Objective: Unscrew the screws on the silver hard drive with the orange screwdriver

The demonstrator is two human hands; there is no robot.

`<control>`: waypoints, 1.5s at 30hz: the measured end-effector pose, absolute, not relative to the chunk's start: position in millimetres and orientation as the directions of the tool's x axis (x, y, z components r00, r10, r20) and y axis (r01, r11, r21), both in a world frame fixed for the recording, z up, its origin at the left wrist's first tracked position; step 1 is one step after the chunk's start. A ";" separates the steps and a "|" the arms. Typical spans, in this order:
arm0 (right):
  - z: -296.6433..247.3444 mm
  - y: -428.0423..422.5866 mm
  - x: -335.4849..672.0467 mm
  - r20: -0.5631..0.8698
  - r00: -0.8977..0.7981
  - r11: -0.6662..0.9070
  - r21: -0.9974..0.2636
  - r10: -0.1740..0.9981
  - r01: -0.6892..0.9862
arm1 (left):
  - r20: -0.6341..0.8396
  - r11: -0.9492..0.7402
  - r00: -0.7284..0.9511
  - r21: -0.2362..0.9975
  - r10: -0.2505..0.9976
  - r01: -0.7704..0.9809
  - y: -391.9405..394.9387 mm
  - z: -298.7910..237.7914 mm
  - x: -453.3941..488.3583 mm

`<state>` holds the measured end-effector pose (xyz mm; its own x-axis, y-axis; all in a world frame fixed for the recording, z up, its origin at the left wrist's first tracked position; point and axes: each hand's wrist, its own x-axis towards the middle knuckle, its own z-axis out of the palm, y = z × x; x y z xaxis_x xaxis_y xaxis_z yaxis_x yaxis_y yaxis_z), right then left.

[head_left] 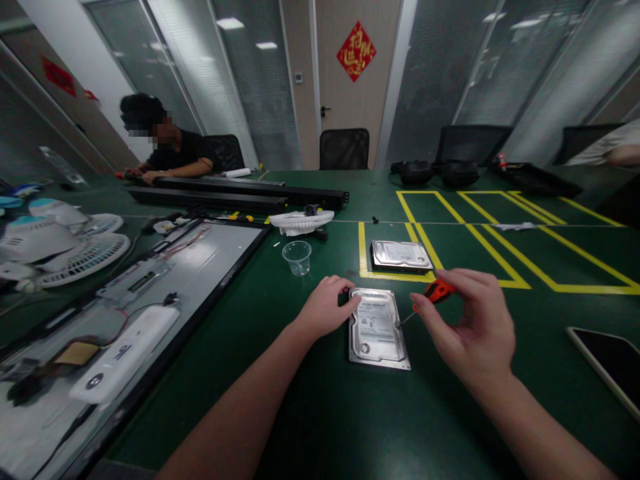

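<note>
A silver hard drive point(378, 328) lies flat on the green table in front of me. My left hand point(326, 308) rests curled against its upper left corner, fingers closed on the edge. My right hand point(473, 325) pinches a small screwdriver with a red-orange handle point(439, 291); its thin shaft slants down to the drive's right edge. A second hard drive point(401, 255) sits further back, across a yellow floor-tape line.
A clear plastic cup point(297, 257) and a white fan grille point(302, 222) stand behind the drives. A large opened display panel point(150, 287) fills the left. Long black bars point(235, 195), a seated person point(170, 150), a phone point(607, 363) at right.
</note>
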<state>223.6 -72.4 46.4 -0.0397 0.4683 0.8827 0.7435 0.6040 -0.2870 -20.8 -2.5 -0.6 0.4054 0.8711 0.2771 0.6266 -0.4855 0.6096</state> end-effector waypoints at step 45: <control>47.7 -71.5 224.4 0.881 -0.063 0.616 -0.275 0.468 0.738 | 0.286 -0.489 0.403 0.610 0.870 0.623 -2.0 -2.7 -20.6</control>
<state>224.4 -71.5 47.7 -0.0625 0.4683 0.8813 0.7383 0.6159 -0.2749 -20.6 -2.0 -2.7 0.4030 0.8695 0.2856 0.6232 -0.4892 0.6102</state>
